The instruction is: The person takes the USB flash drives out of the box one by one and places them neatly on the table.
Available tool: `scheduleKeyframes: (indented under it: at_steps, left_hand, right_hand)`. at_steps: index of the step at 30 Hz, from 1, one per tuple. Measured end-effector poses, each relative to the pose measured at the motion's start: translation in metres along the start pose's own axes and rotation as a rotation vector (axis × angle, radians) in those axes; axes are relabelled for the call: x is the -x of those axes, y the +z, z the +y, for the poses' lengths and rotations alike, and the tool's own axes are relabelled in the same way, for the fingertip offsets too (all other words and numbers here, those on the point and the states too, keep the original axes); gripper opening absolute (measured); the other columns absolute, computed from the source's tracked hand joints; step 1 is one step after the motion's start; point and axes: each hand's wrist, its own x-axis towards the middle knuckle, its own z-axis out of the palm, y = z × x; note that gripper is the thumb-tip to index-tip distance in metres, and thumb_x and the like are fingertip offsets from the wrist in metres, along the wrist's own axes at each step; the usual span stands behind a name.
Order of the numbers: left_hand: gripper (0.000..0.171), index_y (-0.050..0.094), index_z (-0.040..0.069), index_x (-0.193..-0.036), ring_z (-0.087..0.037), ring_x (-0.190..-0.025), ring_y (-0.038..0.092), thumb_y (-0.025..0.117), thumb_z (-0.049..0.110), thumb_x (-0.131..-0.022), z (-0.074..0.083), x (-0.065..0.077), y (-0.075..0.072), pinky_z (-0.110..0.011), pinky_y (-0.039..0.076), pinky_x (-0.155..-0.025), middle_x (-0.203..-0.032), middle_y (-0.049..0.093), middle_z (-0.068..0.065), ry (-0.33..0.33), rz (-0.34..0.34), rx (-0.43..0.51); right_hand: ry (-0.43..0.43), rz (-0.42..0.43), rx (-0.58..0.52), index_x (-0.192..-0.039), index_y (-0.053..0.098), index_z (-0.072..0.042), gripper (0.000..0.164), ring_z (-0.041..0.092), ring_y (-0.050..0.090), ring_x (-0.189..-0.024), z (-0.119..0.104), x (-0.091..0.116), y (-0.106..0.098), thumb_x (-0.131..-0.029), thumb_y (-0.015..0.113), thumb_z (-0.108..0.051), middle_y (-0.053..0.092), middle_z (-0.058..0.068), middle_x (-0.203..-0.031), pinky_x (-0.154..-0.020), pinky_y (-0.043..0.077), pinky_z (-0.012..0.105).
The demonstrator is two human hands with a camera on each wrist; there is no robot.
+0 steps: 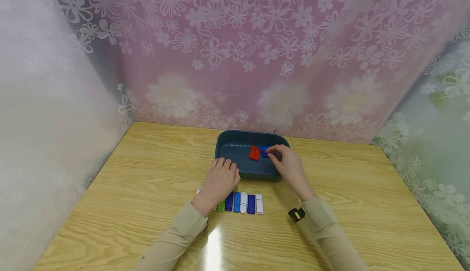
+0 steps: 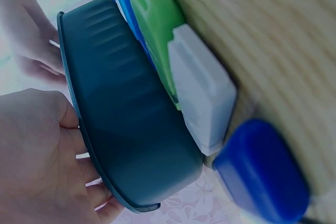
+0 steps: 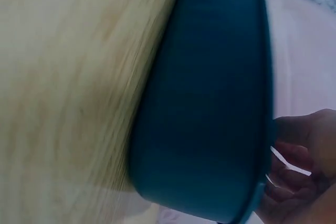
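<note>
A dark teal plastic tub (image 1: 235,174) holds red USB sticks (image 1: 254,153) side by side, with a lighter blue USB stick (image 1: 263,148) to their right. My right hand (image 1: 288,165) reaches over the tub's right end and pinches a dark blue USB stick (image 1: 264,154) between thumb and forefinger; the fingers partly cover it. In the right wrist view, the tub wall hides the fingertips of that hand (image 3: 302,166). My left hand (image 1: 221,177) rests on the near left rim, its fingers draped over the edge, as the left wrist view also shows (image 2: 47,156).
On the wooden table (image 1: 147,205), a row of USB sticks lies before the tub: white (image 1: 259,204), dark blue (image 1: 251,204), light blue (image 1: 237,202) and green (image 1: 221,206) among them. My left hand covers part of the row. A floral curtain (image 1: 235,58) hangs behind the table.
</note>
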Motion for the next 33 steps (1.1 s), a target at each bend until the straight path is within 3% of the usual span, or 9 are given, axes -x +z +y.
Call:
scheduleKeyframes:
  at_steps: [7, 17, 23, 33]
  left_hand:
    - [0.02, 0.066, 0.008, -0.089, -0.026, -0.084, 0.057, 0.059, 0.022, -0.101, 0.001, 0.0, -0.001, -0.04, 0.048, -0.089, -0.085, 0.062, -0.006, 0.0, -0.021, 0.015]
    - [0.02, 0.067, 0.006, -0.09, -0.026, -0.087, 0.058, 0.06, 0.022, -0.1, 0.001, -0.001, 0.001, -0.04, 0.048, -0.091, -0.087, 0.064, -0.007, 0.004, -0.01, 0.012]
    - [0.019, 0.067, 0.007, -0.09, -0.026, -0.086, 0.058, 0.061, 0.022, -0.1, 0.0, -0.001, 0.002, -0.04, 0.048, -0.091, -0.086, 0.063, -0.006, 0.003, -0.009, 0.006]
    - [0.02, 0.067, 0.006, -0.09, -0.027, -0.088, 0.059, 0.061, 0.022, -0.1, -0.001, 0.0, 0.001, -0.04, 0.048, -0.093, -0.087, 0.064, -0.007, -0.005, -0.016, 0.014]
  right_hand:
    - [0.011, -0.09, 0.154, -0.115, 0.072, -0.002, 0.022, 0.029, 0.067, -0.088, 0.012, -0.025, 0.015, -0.095, 0.071, -0.009, 0.069, 0.016, -0.108, -0.077, 0.056, 0.043]
    - [-0.05, -0.184, 0.311, -0.125, 0.067, -0.001, 0.033, 0.037, 0.067, -0.103, 0.021, -0.038, 0.029, -0.093, 0.072, -0.009, 0.066, 0.019, -0.121, -0.089, 0.054, 0.049]
    - [-0.077, -0.192, 0.37, -0.124, 0.069, -0.003, 0.033, 0.04, 0.063, -0.102, 0.023, -0.038, 0.033, -0.092, 0.074, -0.008, 0.066, 0.019, -0.118, -0.088, 0.054, 0.05]
    - [-0.076, -0.18, 0.401, -0.107, 0.075, -0.009, 0.023, 0.035, 0.066, -0.09, 0.023, -0.039, 0.035, -0.086, 0.077, -0.002, 0.069, 0.014, -0.101, -0.079, 0.057, 0.048]
